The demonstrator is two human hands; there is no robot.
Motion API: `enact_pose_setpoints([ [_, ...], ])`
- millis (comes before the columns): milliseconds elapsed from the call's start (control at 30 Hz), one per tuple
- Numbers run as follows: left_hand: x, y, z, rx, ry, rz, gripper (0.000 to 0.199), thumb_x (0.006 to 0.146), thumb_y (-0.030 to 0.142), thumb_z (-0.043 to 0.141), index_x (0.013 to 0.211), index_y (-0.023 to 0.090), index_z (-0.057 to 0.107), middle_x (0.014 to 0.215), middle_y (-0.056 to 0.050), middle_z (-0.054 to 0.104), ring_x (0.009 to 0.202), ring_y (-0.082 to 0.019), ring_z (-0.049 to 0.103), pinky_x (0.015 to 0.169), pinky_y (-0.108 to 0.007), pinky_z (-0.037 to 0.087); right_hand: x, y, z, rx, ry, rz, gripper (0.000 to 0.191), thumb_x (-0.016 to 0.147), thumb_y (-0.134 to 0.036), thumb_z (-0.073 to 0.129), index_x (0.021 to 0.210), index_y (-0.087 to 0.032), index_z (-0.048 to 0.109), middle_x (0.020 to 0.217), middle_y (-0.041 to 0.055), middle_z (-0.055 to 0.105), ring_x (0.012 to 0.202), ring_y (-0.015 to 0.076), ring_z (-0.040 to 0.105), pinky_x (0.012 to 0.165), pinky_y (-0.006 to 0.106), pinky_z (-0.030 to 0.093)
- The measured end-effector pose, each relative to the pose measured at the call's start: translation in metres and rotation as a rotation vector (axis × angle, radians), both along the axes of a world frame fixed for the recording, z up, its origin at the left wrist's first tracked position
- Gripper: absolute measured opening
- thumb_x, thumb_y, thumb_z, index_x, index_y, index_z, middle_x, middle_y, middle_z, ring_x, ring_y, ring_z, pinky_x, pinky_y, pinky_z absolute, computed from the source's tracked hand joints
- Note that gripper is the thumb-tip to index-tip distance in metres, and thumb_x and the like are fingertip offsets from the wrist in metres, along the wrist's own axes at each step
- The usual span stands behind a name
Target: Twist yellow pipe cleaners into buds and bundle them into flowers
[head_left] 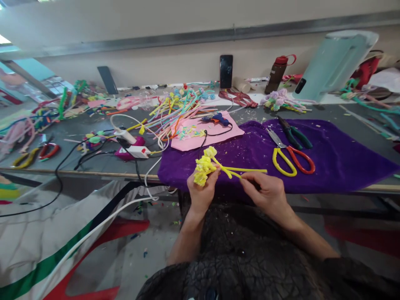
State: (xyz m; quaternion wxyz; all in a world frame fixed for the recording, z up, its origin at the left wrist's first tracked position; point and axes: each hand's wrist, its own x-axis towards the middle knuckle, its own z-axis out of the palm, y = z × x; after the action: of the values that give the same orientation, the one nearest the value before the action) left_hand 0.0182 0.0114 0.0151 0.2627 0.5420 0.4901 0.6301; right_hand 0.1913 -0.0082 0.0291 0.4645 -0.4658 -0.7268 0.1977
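Note:
A bunch of fluffy yellow pipe-cleaner flowers (204, 166) is pinched in my left hand (203, 187), above the front edge of a purple cloth (250, 146). Its yellow stems spread out to the right. My right hand (264, 189) has thumb and forefinger closed on the end of one stem, while a longer straight stem (250, 169) passes just above those fingers. Right of my hands, scissors (289, 156) with one yellow and one red handle lie on the cloth beside dark green pliers (295, 133).
A blue glue gun (218, 119) rests on pink sheet (200, 137) behind my hands. Left are a white power strip (137, 152) with cables and piled pipe cleaners (178, 108). Farther back stand a phone (226, 71), a bottle (276, 75) and a mint-green container (334, 64).

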Motion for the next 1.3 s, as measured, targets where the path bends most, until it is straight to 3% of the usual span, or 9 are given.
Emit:
enact_pose_setpoints([
  [200, 0.003, 0.002, 0.004, -0.034, -0.264, -0.116, 0.008, 0.068, 0.017, 0.069, 0.075, 0.020, 0.069, 0.071, 0.001, 0.066, 0.059, -0.012, 0.060, 0.050, -0.021, 0.046, 0.010, -0.003, 0.013, 0.032, 0.043, 0.013, 0.011, 0.078, -0.022, 0.061, 0.085, -0.023, 0.069, 0.074, 0.0020, 0.068, 0.064, 0.0151, 0.060, 0.063, 0.027, 0.043],
  [400, 0.004, -0.002, 0.002, -0.013, -0.503, -0.177, 0.009, 0.063, 0.019, 0.073, 0.070, 0.020, 0.067, 0.074, 0.000, 0.066, 0.055, -0.010, 0.056, 0.050, -0.022, 0.044, -0.009, -0.007, -0.014, -0.804, 0.781, 0.557, 0.031, 0.084, -0.042, 0.049, 0.077, -0.016, 0.064, 0.055, 0.0017, 0.062, 0.035, 0.0076, 0.044, 0.034, 0.020, 0.028],
  [467, 0.005, -0.005, 0.001, -0.055, -0.486, -0.209, 0.011, 0.061, 0.022, 0.074, 0.068, 0.020, 0.067, 0.076, -0.001, 0.067, 0.064, -0.014, 0.061, 0.061, -0.027, 0.050, -0.020, -0.003, -0.023, -0.924, 0.914, 0.615, 0.026, 0.079, -0.041, 0.057, 0.078, -0.015, 0.061, 0.059, 0.0017, 0.063, 0.036, 0.0060, 0.045, 0.033, 0.017, 0.025],
  [600, 0.008, -0.009, 0.000, -0.121, -0.347, -0.259, 0.009, 0.063, 0.024, 0.074, 0.068, 0.021, 0.067, 0.084, -0.004, 0.069, 0.083, -0.021, 0.064, 0.084, -0.038, 0.049, -0.031, 0.003, -0.025, -0.858, 0.978, 0.654, 0.030, 0.067, -0.040, 0.070, 0.079, -0.015, 0.059, 0.063, 0.0010, 0.063, 0.040, 0.0065, 0.050, 0.034, 0.016, 0.029],
  [767, 0.012, -0.010, 0.005, -0.061, -0.215, -0.280, 0.004, 0.066, 0.020, 0.071, 0.069, 0.021, 0.069, 0.087, -0.005, 0.069, 0.089, -0.022, 0.064, 0.085, -0.037, 0.048, -0.029, 0.002, -0.016, -0.869, 1.120, 0.763, 0.041, 0.074, -0.055, 0.057, 0.081, -0.014, 0.059, 0.069, 0.0046, 0.065, 0.043, 0.0085, 0.054, 0.034, 0.016, 0.030],
  [867, 0.014, -0.011, 0.008, -0.093, -0.169, -0.271, 0.003, 0.067, 0.019, 0.071, 0.068, 0.021, 0.069, 0.085, -0.005, 0.069, 0.086, -0.021, 0.064, 0.086, -0.036, 0.047, -0.029, 0.000, -0.015, -0.866, 1.102, 0.702, 0.030, 0.075, -0.044, 0.061, 0.075, -0.014, 0.058, 0.066, 0.0030, 0.064, 0.042, 0.0072, 0.053, 0.033, 0.015, 0.030],
  [967, 0.017, -0.012, 0.010, -0.139, -0.233, -0.237, 0.005, 0.066, 0.021, 0.071, 0.069, 0.020, 0.067, 0.082, -0.003, 0.067, 0.083, -0.019, 0.062, 0.082, -0.033, 0.048, -0.028, 0.000, -0.015, -0.756, 0.953, 0.529, 0.018, 0.075, -0.033, 0.065, 0.077, -0.017, 0.059, 0.065, 0.0006, 0.065, 0.043, 0.0070, 0.052, 0.037, 0.016, 0.034],
  [1167, 0.018, -0.013, 0.014, -0.295, -0.616, -0.360, 0.014, 0.059, 0.022, 0.075, 0.067, 0.018, 0.065, 0.069, 0.001, 0.060, 0.059, -0.009, 0.052, 0.052, -0.020, 0.041, -0.005, 0.011, -0.016, 0.127, 0.319, 0.289, 0.007, 0.075, -0.023, 0.064, 0.079, -0.021, 0.069, 0.079, 0.0058, 0.069, 0.072, 0.0171, 0.063, 0.067, 0.030, 0.049],
  [1300, 0.015, -0.014, 0.014, -0.444, -0.658, -0.475, 0.019, 0.055, 0.024, 0.077, 0.065, 0.015, 0.064, 0.063, 0.002, 0.057, 0.053, -0.008, 0.050, 0.047, -0.019, 0.038, 0.006, 0.025, -0.016, 0.484, 0.018, 0.229, 0.010, 0.078, -0.016, 0.061, 0.084, -0.020, 0.067, 0.079, 0.0051, 0.069, 0.070, 0.0146, 0.063, 0.064, 0.027, 0.049],
])
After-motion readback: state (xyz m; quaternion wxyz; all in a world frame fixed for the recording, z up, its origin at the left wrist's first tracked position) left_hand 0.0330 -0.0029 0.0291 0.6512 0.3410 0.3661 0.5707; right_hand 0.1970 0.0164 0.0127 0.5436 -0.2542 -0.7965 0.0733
